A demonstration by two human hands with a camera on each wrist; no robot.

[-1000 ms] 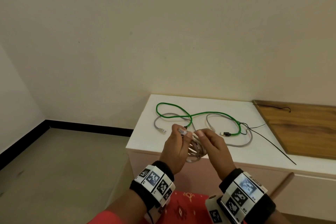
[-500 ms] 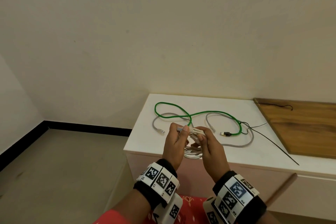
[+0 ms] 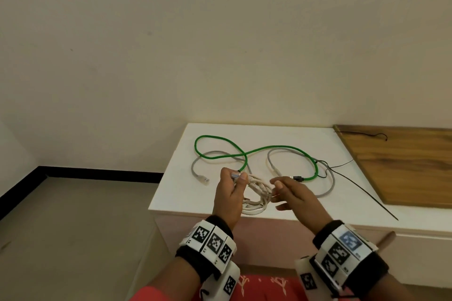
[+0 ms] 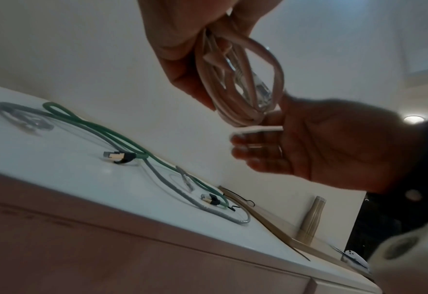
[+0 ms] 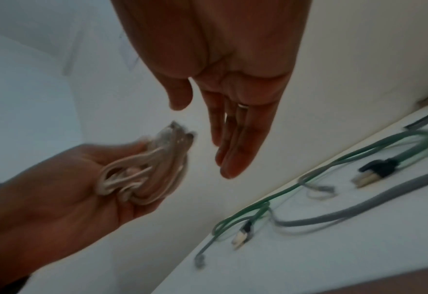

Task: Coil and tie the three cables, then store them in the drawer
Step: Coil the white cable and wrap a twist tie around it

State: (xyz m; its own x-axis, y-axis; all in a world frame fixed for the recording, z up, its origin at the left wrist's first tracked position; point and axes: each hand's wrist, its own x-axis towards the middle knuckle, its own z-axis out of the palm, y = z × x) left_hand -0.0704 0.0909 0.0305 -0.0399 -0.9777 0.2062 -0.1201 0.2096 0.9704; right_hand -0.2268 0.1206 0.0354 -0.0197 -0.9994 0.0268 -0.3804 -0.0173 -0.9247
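Observation:
My left hand (image 3: pixel 233 177) grips a coiled white cable (image 3: pixel 256 201) above the front edge of the white cabinet top (image 3: pixel 181 193); its clear plug sticks out past the thumb. The left wrist view shows the coil (image 4: pixel 245 83) hanging from those fingers (image 4: pixel 182 59). My right hand (image 3: pixel 278 193) is beside the coil with straight fingers (image 5: pixel 232 143) and holds nothing. A green cable (image 3: pixel 269 148) and a grey cable (image 3: pixel 327 188) lie loose and crossed on the top. The coil (image 5: pixel 144 175) sits in the left palm in the right wrist view.
Thin black ties (image 3: pixel 362 193) lie to the right of the cables. A wooden board (image 3: pixel 403 166) covers the cabinet's right part. The pinkish cabinet front (image 3: pixel 269 230) is below my hands, with a wooden stick (image 3: pixel 386 238) leaning at its right.
My right hand has let go of the white coil, its fingers have straightened, and it has moved slightly right. The left hand keeps its grip on the coil.

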